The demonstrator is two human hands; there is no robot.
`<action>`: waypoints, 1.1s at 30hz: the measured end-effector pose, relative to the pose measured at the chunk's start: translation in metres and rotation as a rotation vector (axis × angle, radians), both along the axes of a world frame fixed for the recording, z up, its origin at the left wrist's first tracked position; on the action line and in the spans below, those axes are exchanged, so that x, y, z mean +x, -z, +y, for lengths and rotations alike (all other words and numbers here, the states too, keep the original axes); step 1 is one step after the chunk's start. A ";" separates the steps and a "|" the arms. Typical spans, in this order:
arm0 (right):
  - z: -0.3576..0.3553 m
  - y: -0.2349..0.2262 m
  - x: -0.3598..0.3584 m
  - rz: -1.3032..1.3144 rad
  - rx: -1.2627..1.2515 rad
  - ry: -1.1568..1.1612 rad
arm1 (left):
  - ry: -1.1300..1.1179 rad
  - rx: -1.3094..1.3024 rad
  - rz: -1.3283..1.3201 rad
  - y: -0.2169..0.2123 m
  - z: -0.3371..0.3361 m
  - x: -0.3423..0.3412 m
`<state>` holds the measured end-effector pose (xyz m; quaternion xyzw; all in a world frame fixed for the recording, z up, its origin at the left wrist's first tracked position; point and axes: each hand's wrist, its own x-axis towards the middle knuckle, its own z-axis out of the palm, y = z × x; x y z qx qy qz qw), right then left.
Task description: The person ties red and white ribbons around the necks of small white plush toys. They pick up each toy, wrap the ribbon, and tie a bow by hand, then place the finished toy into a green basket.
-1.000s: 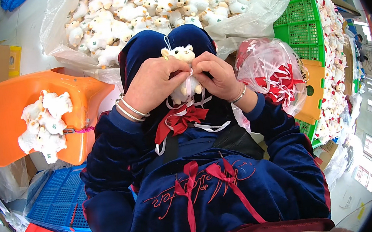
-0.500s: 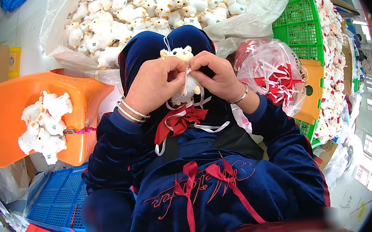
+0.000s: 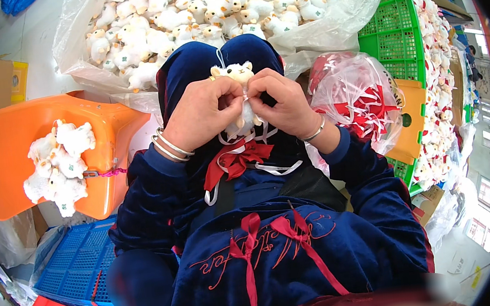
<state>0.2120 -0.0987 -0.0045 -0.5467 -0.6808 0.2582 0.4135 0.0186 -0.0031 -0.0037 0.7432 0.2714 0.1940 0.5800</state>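
Note:
A small white plush animal (image 3: 246,122) with a cream head and a hanging loop lies on my lap between my knees. My left hand (image 3: 208,107) and my right hand (image 3: 282,100) meet over its neck, fingertips pinched. Between them runs a thin white ribbon (image 3: 246,97), mostly hidden by the fingers. Just below, on my lap, several red cloth pieces with white ribbons (image 3: 237,160) lie in a loose heap.
Ahead is a large clear plastic bag (image 3: 74,51) full of white plush animals. An orange chair (image 3: 4,160) on the left bears several more. To the right are a bag of red pieces (image 3: 369,106) and a green crate (image 3: 387,32); blue crates (image 3: 74,262) stand lower left.
My right hand has turned slightly and shifted a little, its fingertips still close to my left hand's at the plush animal's neck. The rest looks the same.

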 end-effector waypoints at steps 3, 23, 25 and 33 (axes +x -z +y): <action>-0.003 0.006 -0.004 -0.024 0.051 0.037 | 0.008 0.020 0.003 0.001 -0.002 -0.001; -0.007 0.022 0.003 -0.071 0.200 -0.004 | -0.026 0.140 -0.029 0.005 -0.008 0.002; -0.008 0.019 0.004 -0.021 0.134 -0.007 | -0.057 0.174 -0.031 0.005 -0.012 0.003; -0.008 -0.004 0.005 0.145 -0.133 -0.005 | -0.088 0.159 0.000 0.005 -0.014 0.003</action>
